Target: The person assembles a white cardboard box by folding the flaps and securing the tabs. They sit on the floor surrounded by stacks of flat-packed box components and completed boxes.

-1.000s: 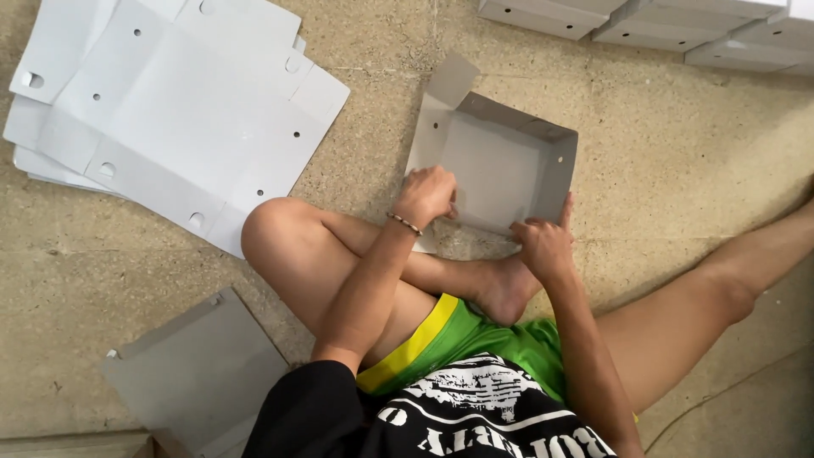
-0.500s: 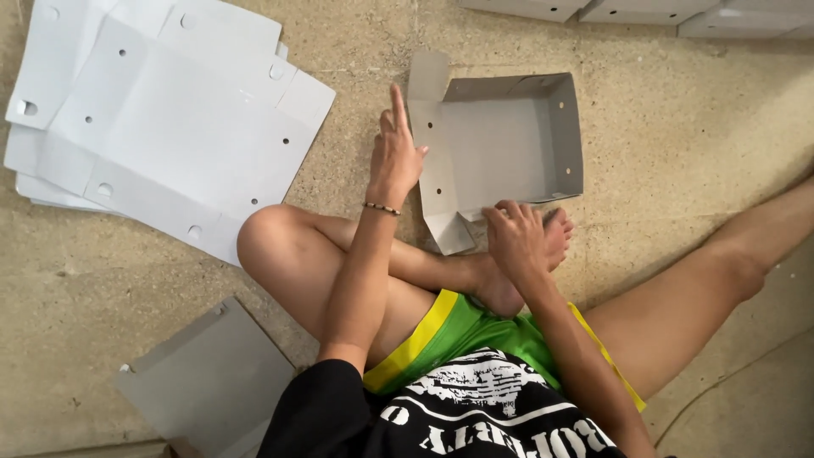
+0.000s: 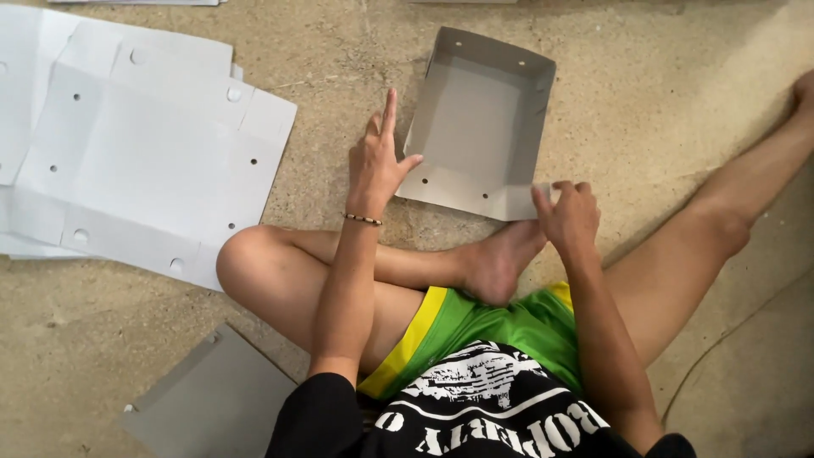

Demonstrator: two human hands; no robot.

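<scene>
**Grey cardboard tray: light, creasable, best held by its walls**

Grey cardboard tray (image 3: 479, 127) lies on the concrete floor (image 3: 661, 93) just ahead of both hands, its far wall and two side walls folded up and its near flap lying low toward the person's foot (image 3: 500, 259). The right hand (image 3: 566, 216) has its fingers curled down on the near right corner of that flap, thumb and fingertips closed on the edge of the board. The left hand (image 3: 377, 165) is spread open and holds nothing: the index finger points straight ahead, the thumb reaches toward the tray's near left corner, and whether it touches the board cannot be told. A thin bracelet (image 3: 363, 220) sits at that wrist.

Judging by how thin the walls look, the tray is very light and would slide on the floor at a nudge. The sheet seems stiff across a flat panel but weak along its scored folds, so a hard pinch on a corner would likely crease or tear it. The upright side walls or the near flap's edge look like the safest places to grip, one hand on each side.

Left of the left hand lies a stack of flat white punched blanks (image 3: 144, 161). Nearer the body on the left side lies another grey sheet (image 3: 212, 399).
</scene>
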